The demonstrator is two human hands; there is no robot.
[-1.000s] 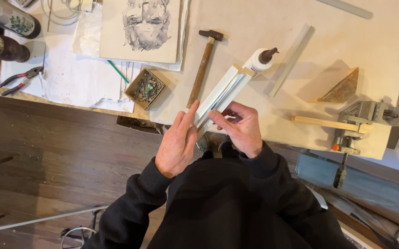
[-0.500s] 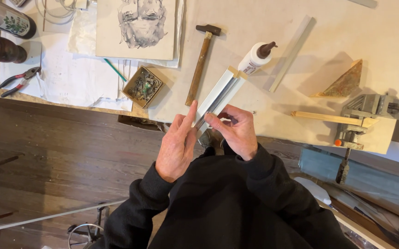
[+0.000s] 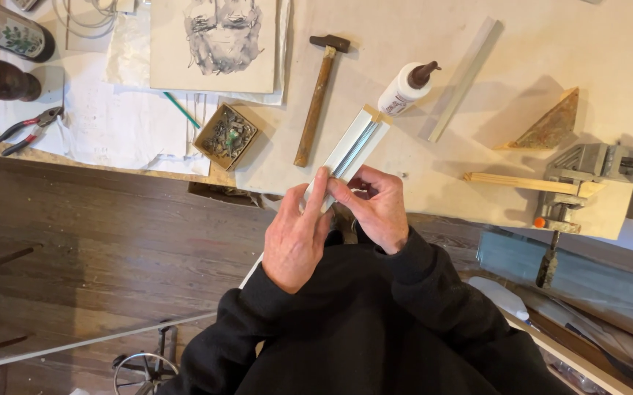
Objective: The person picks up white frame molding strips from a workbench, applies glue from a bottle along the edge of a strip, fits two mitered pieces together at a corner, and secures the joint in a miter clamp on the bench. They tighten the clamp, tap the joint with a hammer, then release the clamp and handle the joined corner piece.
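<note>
Workshop, hammer (image 3: 319, 99), pliers (image 3: 27, 130), corner clamp (image 3: 587, 172), glue bottle (image 3: 406, 87) on workbench (image 3: 624, 51)
</note>
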